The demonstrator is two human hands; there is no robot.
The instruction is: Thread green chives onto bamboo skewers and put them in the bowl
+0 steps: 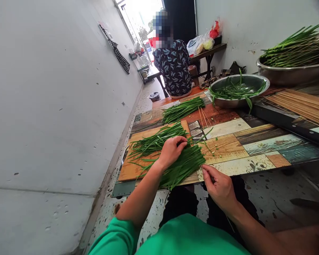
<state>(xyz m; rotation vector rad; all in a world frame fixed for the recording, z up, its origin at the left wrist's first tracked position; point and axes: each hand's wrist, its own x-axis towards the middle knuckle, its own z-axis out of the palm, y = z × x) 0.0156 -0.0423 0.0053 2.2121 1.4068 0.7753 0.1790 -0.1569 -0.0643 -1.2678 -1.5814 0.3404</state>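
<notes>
My left hand is closed, its thumb and fingertips pinched at the stem ends of green garlic chives; the exact stalks between them are partly hidden. Under and in front of it, a chive bunch hangs over the table's near edge. Another chive bunch lies on the wooden cutting board. Just right of the near bunch, my right hand pinches a thin bamboo skewer, whose lower length shows below the palm. Its tip is hard to make out.
A third chive bunch lies farther back beside loose skewers. At right stand a steel bowl of green leaves and a larger basin of skewered greens. Many skewers lie near a dark bar. A person sits beyond the table.
</notes>
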